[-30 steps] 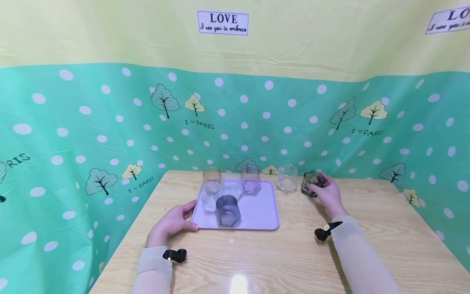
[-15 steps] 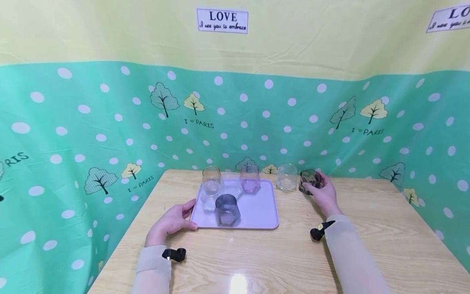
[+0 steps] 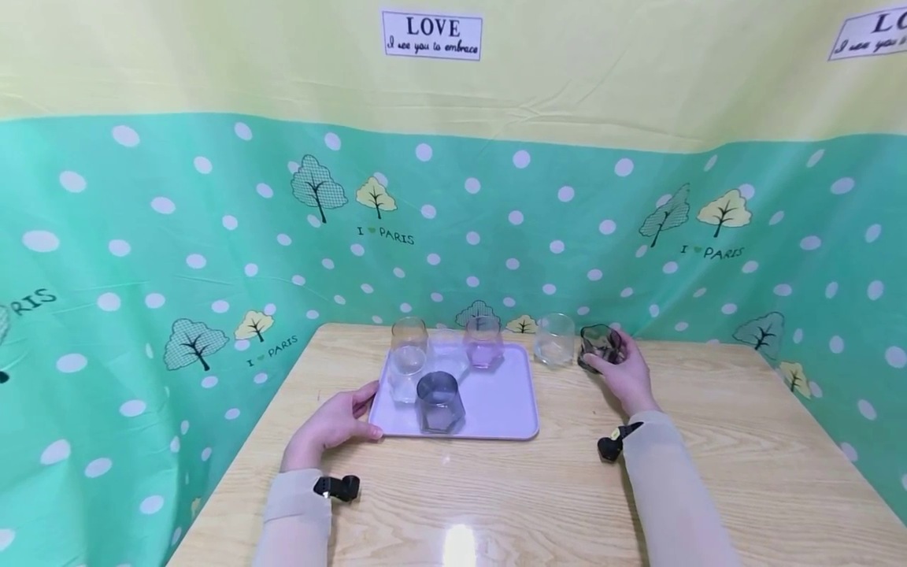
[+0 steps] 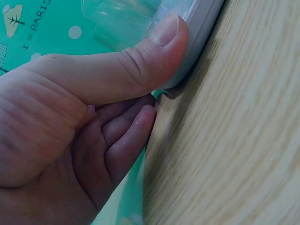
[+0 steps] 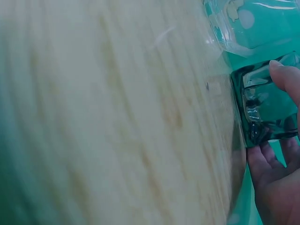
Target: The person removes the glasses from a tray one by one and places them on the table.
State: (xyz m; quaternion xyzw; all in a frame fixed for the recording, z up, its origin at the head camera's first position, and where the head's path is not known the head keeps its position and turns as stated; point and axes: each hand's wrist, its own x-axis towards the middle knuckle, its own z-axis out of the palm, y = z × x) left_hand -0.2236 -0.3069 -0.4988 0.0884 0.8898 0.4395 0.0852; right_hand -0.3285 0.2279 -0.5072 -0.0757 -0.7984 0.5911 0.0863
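Observation:
At the tray's near left corner, my left hand holds the pale lilac tray, its thumb on the rim in the left wrist view. My right hand grips a dark smoky drinking glass between thumb and fingers, on the table's far side. Immediately left of that, a clear glass stands on the table. The tray bears several glasses: a grey one near the front, a pinkish one at the back, an amber-tinted one at the back left, and see-through ones that overlap it.
A light wood table carries everything. A green and yellow printed curtain hangs close behind its far edge and around both sides. Black cameras are strapped to both wrists.
My right hand has shifted slightly left with the dark glass, closer to the clear one, and has since stayed there. The left hand and the tray have kept their place.

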